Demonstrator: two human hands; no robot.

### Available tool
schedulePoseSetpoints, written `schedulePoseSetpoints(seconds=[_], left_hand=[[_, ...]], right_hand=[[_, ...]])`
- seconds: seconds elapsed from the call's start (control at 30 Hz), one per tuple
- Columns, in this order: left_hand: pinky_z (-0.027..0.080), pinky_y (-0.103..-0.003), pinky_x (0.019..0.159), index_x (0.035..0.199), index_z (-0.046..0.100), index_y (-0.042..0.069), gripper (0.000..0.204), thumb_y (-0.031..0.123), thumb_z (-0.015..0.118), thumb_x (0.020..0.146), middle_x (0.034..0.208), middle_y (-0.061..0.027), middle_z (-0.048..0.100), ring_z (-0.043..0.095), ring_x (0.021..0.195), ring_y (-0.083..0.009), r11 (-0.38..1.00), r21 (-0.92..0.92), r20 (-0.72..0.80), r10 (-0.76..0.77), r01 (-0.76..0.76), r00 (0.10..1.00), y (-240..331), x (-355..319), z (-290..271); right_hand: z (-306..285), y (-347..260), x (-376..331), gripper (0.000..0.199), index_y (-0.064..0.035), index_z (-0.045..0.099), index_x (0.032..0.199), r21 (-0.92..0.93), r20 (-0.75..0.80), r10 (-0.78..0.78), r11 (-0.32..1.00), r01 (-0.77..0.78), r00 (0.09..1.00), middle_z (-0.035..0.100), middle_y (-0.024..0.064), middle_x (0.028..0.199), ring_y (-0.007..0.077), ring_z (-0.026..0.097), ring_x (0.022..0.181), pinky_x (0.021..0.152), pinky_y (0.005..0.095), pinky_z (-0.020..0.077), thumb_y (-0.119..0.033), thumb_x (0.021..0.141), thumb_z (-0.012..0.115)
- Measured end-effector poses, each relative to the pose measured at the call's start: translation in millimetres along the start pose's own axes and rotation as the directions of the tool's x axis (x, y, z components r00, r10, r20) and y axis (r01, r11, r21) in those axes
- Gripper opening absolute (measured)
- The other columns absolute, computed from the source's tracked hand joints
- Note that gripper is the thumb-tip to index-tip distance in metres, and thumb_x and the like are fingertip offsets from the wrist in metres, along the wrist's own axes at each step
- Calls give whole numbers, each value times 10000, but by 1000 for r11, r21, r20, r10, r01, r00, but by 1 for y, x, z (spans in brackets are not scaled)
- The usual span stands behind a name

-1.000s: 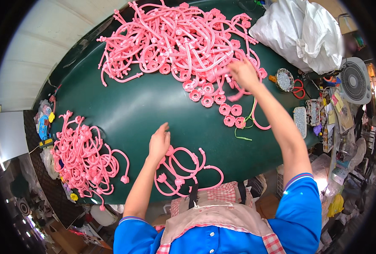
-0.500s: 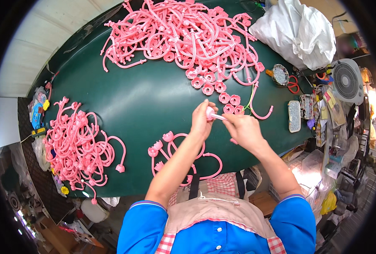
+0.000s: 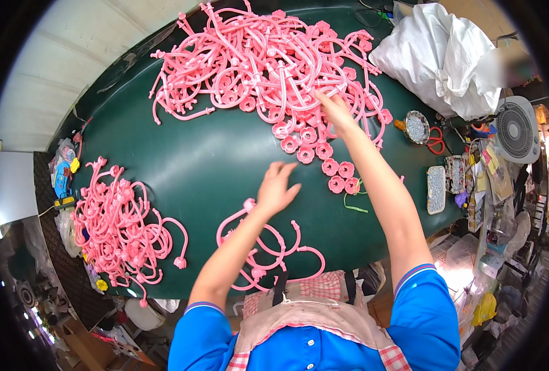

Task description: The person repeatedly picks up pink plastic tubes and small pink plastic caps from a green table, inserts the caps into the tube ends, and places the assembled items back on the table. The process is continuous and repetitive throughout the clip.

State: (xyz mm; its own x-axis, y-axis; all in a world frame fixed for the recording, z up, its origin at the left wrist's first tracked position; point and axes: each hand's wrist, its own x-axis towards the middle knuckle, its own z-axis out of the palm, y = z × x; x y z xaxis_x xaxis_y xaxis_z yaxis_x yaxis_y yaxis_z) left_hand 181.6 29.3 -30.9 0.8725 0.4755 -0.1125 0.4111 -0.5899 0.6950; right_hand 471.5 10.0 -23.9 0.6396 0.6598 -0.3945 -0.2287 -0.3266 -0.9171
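Observation:
My left hand (image 3: 278,187) hovers over the green tabletop, fingers apart and holding nothing. Just beyond the wrist lies a small group of curved pink plastic tubes (image 3: 314,250), some with flower-shaped ends. My right hand (image 3: 336,114) reaches to the near edge of a big heap of pink tubes (image 3: 249,59), its fingers stretched out against them; no tube is visibly gripped. Several loose pink flower-shaped cups (image 3: 307,135) lie in a cluster just below that hand. A thin green tie (image 3: 356,208) sits beside the nearest cups.
Another pile of pink tubes with flower ends (image 3: 126,216) lies at the left. Along the right edge are a round dish of small silvery pieces (image 3: 417,128), red-handled scissors (image 3: 436,141), an oblong tray (image 3: 436,190), a white sack (image 3: 438,59) and a grey fan (image 3: 514,128).
My hands have parted from the pink piece they held together. The right has reached forward to the big heap; the left has drawn back leftward and opened. The nearby tube group has shifted.

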Motion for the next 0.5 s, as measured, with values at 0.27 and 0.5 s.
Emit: schedulePoseSetpoints(seconds=[0.27, 0.5], left_hand=[[564, -476, 855, 1105, 618, 68, 386, 207, 821, 808, 1349, -145, 507, 623, 1104, -373, 979, 200, -55, -39, 50, 998, -8, 55, 60], [527, -423, 739, 1212, 648, 43, 400, 362, 648, 970, 1061, -159, 675, 659, 896, -307, 894, -437, -276, -240, 101, 930, 7, 43, 53]], right_hand=[[-69, -151, -19, 321, -122, 483, 863, 433, 15, -517, 775, 461, 856, 432, -38, 689, 89, 376, 587, 538, 264, 367, -343, 1093, 515], [-143, -40, -39, 266, -40, 567, 1169, -773, 24, -780, 383, 506, 626, 648, 143, 860, 370, 607, 661, 588, 464, 488, -285, 1082, 513]])
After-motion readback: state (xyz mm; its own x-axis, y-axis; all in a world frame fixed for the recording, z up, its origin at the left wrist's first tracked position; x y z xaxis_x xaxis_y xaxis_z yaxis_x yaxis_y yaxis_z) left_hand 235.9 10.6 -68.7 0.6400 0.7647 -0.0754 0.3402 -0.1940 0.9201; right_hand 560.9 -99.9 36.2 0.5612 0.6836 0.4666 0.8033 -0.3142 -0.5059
